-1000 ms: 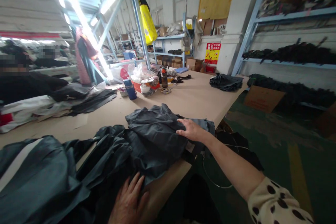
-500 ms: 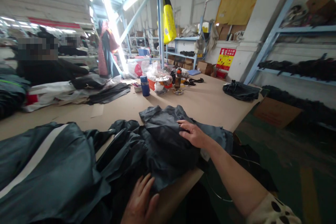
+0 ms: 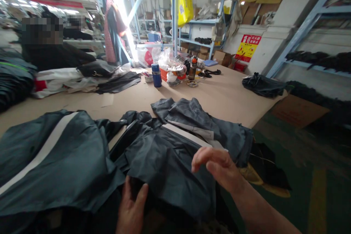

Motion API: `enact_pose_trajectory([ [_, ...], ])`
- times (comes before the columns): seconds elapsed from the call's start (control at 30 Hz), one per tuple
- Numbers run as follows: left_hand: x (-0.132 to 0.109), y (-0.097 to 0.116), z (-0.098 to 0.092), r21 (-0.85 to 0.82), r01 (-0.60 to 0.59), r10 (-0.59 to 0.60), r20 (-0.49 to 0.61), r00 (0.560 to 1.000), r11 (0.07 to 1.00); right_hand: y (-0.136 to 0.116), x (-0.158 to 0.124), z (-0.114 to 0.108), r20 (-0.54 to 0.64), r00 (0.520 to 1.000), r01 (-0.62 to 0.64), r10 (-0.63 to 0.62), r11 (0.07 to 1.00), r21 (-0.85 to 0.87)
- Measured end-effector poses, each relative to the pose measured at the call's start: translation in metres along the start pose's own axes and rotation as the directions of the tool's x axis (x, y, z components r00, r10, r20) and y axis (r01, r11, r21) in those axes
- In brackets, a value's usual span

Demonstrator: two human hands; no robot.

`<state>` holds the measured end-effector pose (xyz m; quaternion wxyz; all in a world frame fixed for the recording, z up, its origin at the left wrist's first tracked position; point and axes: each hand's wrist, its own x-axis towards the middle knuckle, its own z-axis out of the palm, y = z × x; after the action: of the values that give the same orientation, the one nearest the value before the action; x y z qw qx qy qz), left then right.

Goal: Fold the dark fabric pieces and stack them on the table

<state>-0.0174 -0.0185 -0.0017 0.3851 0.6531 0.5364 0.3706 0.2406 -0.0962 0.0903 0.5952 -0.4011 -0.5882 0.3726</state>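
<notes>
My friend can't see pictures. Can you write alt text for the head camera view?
A person's left hand presses a dark grey garment with a pale stripe on a tan table, while the right hand hovers above it. Bottles and clutter sit farther back.

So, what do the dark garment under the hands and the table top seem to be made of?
Dark garment: seemingly a thin coated or synthetic woven cloth; it has a faint sheen and sharp creases, with a pale grey strip, maybe reflective tape. Table top: matt tan, flat, like cardboard or fibreboard; which one cannot be told.
</notes>
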Motion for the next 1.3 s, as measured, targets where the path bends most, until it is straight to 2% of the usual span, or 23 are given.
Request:
enact_pose_trajectory([
  [0.07,-0.009,0.017,0.003,-0.054,-0.002,-0.002,-0.066,0.998,0.999,0.021,0.002,-0.021,-0.231,0.972,-0.109,0.052,0.965,-0.240],
  [0.1,-0.015,0.027,0.003,-0.061,-0.056,0.049,-0.112,0.992,0.997,0.034,0.004,-0.029,-0.273,0.960,-0.179,0.068,0.897,-0.404],
  [0.13,-0.020,0.036,0.003,-0.026,-0.155,0.149,-0.157,0.976,0.988,0.048,0.007,-0.035,-0.280,0.956,-0.231,0.084,0.806,-0.546],
  [0.2,-0.026,0.049,-0.001,0.132,-0.391,0.411,-0.190,0.892,0.911,0.073,0.014,-0.041,-0.244,0.960,-0.277,0.139,0.613,-0.740],
  [0.27,-0.025,0.054,-0.006,0.227,-0.569,0.599,-0.093,0.795,0.791,0.092,0.023,-0.041,-0.242,0.943,-0.325,0.230,0.458,-0.827],
  [0.3,-0.022,0.055,-0.008,0.231,-0.627,0.645,-0.005,0.764,0.744,0.098,0.028,-0.040,-0.253,0.929,-0.349,0.272,0.409,-0.843],
  [0.33,-0.018,0.055,-0.009,0.206,-0.667,0.665,0.087,0.742,0.716,0.101,0.032,-0.039,-0.262,0.917,-0.368,0.302,0.382,-0.848],
  [0.4,-0.009,0.055,-0.008,0.103,-0.698,0.668,0.224,0.710,0.708,0.100,0.039,-0.036,-0.263,0.908,-0.383,0.327,0.390,-0.837],
  [0.43,-0.005,0.055,-0.005,0.049,-0.685,0.652,0.262,0.712,0.727,0.096,0.041,-0.035,-0.251,0.909,-0.380,0.333,0.410,-0.829],
  [0.47,-0.001,0.056,-0.001,-0.007,-0.636,0.611,0.286,0.738,0.772,0.090,0.042,-0.034,-0.233,0.910,-0.373,0.344,0.431,-0.822],
  [0.5,0.001,0.059,0.003,-0.065,-0.542,0.534,0.305,0.788,0.838,0.082,0.043,-0.032,-0.208,0.911,-0.363,0.356,0.453,-0.814],
  [0.57,0.004,0.065,0.016,-0.174,-0.220,0.271,0.375,0.887,0.960,0.063,0.041,-0.024,-0.150,0.925,-0.326,0.349,0.529,-0.783],
  [0.6,0.005,0.070,0.022,-0.214,-0.029,0.117,0.412,0.904,0.976,0.053,0.038,-0.017,-0.126,0.939,-0.298,0.319,0.574,-0.763],
  [0.63,0.005,0.075,0.028,-0.254,0.141,-0.017,0.436,0.900,0.957,0.043,0.035,-0.009,-0.104,0.957,-0.256,0.272,0.615,-0.746],
  [0.67,0.005,0.080,0.033,-0.304,0.257,-0.104,0.441,0.891,0.917,0.035,0.031,0.000,-0.081,0.973,-0.203,0.214,0.642,-0.739],
  [0.7,0.004,0.086,0.037,-0.365,0.321,-0.145,0.435,0.889,0.874,0.028,0.027,0.010,-0.051,0.988,-0.136,0.147,0.656,-0.742],
  [0.77,0.003,0.094,0.039,-0.443,0.316,-0.141,0.384,0.912,0.839,0.021,0.018,0.030,0.031,0.999,0.006,0.026,0.657,-0.754],
  [0.83,0.001,0.096,0.034,-0.413,0.215,-0.088,0.306,0.948,0.885,0.021,0.011,0.045,0.091,0.995,0.083,-0.026,0.701,-0.708],
  [0.93,-0.002,0.087,0.018,-0.291,0.120,-0.058,0.213,0.975,0.949,0.026,0.006,0.055,0.016,1.000,-0.001,0.012,0.837,-0.547],
  [1.03,-0.006,0.075,0.006,-0.273,0.158,-0.101,0.212,0.972,0.949,0.029,0.004,0.056,-0.079,0.980,-0.198,0.182,0.921,-0.334],
  [1.13,-0.011,0.070,0.004,-0.328,0.250,-0.185,0.217,0.959,0.911,0.029,0.001,0.053,-0.048,0.932,-0.363,0.359,0.923,-0.131],
  [1.2,-0.013,0.074,0.007,-0.397,0.321,-0.255,0.212,0.944,0.860,0.029,0.001,0.047,-0.043,0.935,-0.356,0.353,0.929,-0.104],
  [1.3,-0.011,0.091,0.012,-0.476,0.364,-0.294,0.218,0.931,0.801,0.030,0.004,0.033,-0.124,0.976,-0.210,0.181,0.936,-0.283],
])
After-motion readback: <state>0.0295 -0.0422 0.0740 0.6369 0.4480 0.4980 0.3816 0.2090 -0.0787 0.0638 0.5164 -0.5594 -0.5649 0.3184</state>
